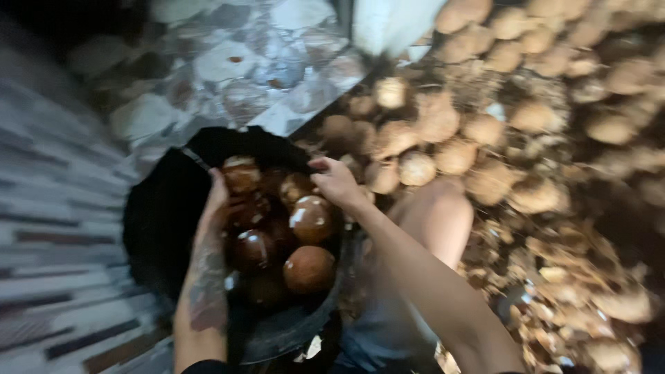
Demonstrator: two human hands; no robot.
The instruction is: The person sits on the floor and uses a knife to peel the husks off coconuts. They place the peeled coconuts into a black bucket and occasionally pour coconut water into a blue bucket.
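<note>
Nearest the camera, two bare forearms reach down into a round black tub (pixel 163 221) filled with dark brown, wet-looking husked coconuts (pixel 312 220); the left hand (pixel 216 197) lies against the inner left wall of the tub with its fingers curled beside one coconut, though motion blur hides whether it grips the wall or the nut, so I cannot tell; the right hand (pixel 337 181) curls its fingers over the tub's far right rim, closed on that edge rather than on a nut; a bent bare knee (pixel 435 218) sits just right of the tub, touching or nearly touching its side; judged from this, the step in hand looks like steadying or shifting the loaded tub, and any further move calls for a firm hold on both sides, since the load looks heavy and the nuts look slick; room is tight on the right, where the knee and a scatter of pale fibrous husk scraps (pixel 554 291) crowd the rim; on the left a striped grey and white floor surface (pixel 55 228) lies next to the tub; farther off, a big heap of pale tan unwashed coconuts (pixel 485 131) rises across the right and top, close behind the right hand; beyond the tub's far rim lies a mottled stone-patterned floor (pixel 228 62)
</note>
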